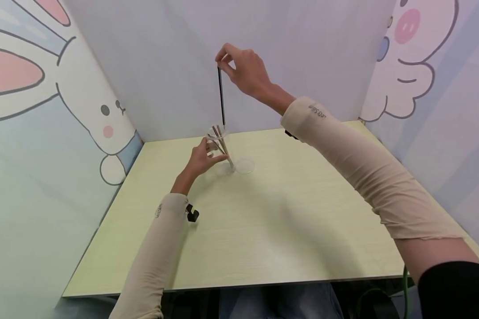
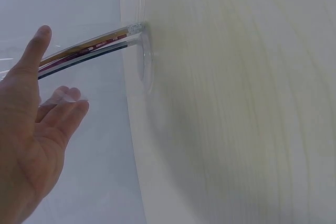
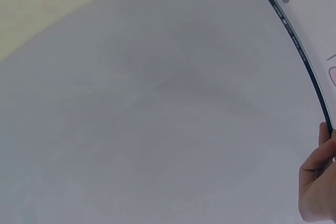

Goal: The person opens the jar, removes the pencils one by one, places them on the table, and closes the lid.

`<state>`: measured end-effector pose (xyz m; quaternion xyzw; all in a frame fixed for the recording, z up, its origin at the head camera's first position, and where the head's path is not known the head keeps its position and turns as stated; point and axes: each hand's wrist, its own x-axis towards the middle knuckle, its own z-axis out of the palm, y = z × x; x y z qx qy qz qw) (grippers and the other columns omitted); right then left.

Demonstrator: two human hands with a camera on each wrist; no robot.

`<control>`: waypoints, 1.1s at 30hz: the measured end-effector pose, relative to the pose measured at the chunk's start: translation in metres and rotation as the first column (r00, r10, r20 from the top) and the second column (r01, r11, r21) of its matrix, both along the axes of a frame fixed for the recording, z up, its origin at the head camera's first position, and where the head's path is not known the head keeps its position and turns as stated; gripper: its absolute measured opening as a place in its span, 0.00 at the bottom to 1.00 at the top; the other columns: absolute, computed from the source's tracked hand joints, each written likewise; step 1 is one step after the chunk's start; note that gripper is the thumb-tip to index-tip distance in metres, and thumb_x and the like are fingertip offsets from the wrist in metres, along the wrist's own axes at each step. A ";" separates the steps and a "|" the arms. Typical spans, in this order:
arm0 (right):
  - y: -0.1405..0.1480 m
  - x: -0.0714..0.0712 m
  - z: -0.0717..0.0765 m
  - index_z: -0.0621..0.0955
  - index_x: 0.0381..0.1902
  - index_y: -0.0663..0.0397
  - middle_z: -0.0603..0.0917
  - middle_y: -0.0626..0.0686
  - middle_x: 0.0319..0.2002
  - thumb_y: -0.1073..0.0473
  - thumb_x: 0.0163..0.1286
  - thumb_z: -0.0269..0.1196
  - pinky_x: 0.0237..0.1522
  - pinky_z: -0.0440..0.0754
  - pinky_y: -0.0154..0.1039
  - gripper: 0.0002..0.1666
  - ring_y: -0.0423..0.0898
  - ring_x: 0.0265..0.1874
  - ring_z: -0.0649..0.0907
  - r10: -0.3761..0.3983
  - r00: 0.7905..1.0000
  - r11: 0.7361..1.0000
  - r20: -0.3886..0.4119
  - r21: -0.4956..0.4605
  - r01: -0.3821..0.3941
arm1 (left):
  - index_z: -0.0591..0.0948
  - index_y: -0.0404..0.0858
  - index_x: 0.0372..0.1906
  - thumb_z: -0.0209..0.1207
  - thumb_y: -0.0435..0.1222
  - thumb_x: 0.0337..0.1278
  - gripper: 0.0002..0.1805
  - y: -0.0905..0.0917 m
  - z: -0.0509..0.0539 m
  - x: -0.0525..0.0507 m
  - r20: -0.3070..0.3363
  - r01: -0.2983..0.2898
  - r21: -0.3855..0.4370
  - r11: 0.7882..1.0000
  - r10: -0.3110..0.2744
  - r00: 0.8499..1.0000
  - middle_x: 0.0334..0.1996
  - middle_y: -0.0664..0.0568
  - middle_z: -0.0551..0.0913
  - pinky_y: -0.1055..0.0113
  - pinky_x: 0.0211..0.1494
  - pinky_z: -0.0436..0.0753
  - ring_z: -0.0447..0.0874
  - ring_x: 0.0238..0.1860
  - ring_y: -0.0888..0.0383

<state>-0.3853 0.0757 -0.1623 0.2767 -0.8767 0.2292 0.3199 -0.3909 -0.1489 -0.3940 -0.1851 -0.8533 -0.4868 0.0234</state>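
In the head view a clear cup (image 1: 217, 134) stands at the table's back with several pencils (image 1: 224, 146) leaning inside. My left hand (image 1: 201, 160) holds its side, thumb and fingers curved round the clear wall. Above it, my right hand (image 1: 245, 68) pinches the upper end of a dark pencil (image 1: 221, 95), which hangs nearly upright with its lower end at the cup's mouth. In the left wrist view, pencils (image 2: 86, 50) show through the wall beside my left hand (image 2: 31, 124). The right wrist view has the dark pencil (image 3: 296, 40) in my right fingers (image 3: 320, 166).
A clear round lid or dish (image 1: 245, 165) lies on the pale table (image 1: 239, 230) just right of the cup's base. Behind the table rises a plain wall (image 1: 175, 66), with cartoon-printed walls (image 1: 84, 97) at both sides.
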 end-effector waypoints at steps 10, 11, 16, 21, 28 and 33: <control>0.008 -0.001 0.002 0.83 0.58 0.48 0.89 0.47 0.53 0.50 0.83 0.55 0.33 0.70 0.32 0.16 0.43 0.34 0.81 -0.023 0.999 1.000 0.034 -0.010 0.023 | 0.66 0.36 0.65 0.77 0.45 0.56 0.40 -0.004 0.000 0.001 -0.006 -0.007 0.001 1.000 0.007 1.000 0.65 0.37 0.79 0.52 0.71 0.79 0.73 0.72 0.42; 0.009 -0.002 0.001 0.83 0.58 0.48 0.89 0.47 0.53 0.50 0.83 0.56 0.34 0.71 0.32 0.16 0.43 0.36 0.82 -0.024 0.999 1.000 0.037 -0.010 0.024 | 0.67 0.36 0.65 0.77 0.45 0.56 0.40 -0.004 0.000 0.001 -0.008 -0.007 0.001 1.000 0.007 1.000 0.65 0.38 0.79 0.52 0.71 0.79 0.73 0.72 0.42; 0.016 -0.008 -0.013 0.83 0.58 0.49 0.89 0.49 0.53 0.50 0.83 0.57 0.33 0.71 0.35 0.16 0.46 0.37 0.84 -0.017 0.998 0.999 0.067 -0.029 0.019 | 0.67 0.36 0.65 0.77 0.46 0.56 0.40 -0.005 0.001 0.001 -0.012 -0.013 0.001 1.000 0.013 1.000 0.65 0.37 0.79 0.51 0.71 0.79 0.73 0.72 0.42; 0.023 -0.014 -0.042 0.84 0.58 0.51 0.89 0.51 0.52 0.51 0.82 0.58 0.27 0.68 0.37 0.16 0.49 0.30 0.82 0.001 0.994 0.999 0.109 -0.049 0.005 | 0.66 0.36 0.66 0.76 0.46 0.57 0.40 -0.006 0.002 0.003 -0.001 -0.012 0.006 1.000 0.012 1.000 0.67 0.36 0.78 0.51 0.72 0.79 0.72 0.72 0.41; 0.035 -0.021 -0.086 0.85 0.55 0.51 0.90 0.53 0.50 0.53 0.81 0.60 0.28 0.71 0.40 0.14 0.50 0.31 0.84 0.000 0.987 0.998 0.161 -0.057 0.010 | 0.66 0.37 0.67 0.76 0.46 0.58 0.41 -0.006 0.002 0.004 0.001 -0.015 -0.016 1.000 0.015 1.000 0.68 0.38 0.77 0.51 0.71 0.79 0.73 0.72 0.41; 0.046 -0.024 -0.110 0.85 0.55 0.52 0.90 0.54 0.50 0.54 0.81 0.60 0.28 0.71 0.41 0.14 0.51 0.26 0.81 -0.014 0.980 0.998 0.197 -0.054 0.025 | 0.66 0.37 0.67 0.76 0.46 0.57 0.41 -0.004 0.002 0.003 -0.004 -0.016 -0.010 1.000 0.016 1.000 0.68 0.38 0.78 0.52 0.71 0.80 0.73 0.72 0.42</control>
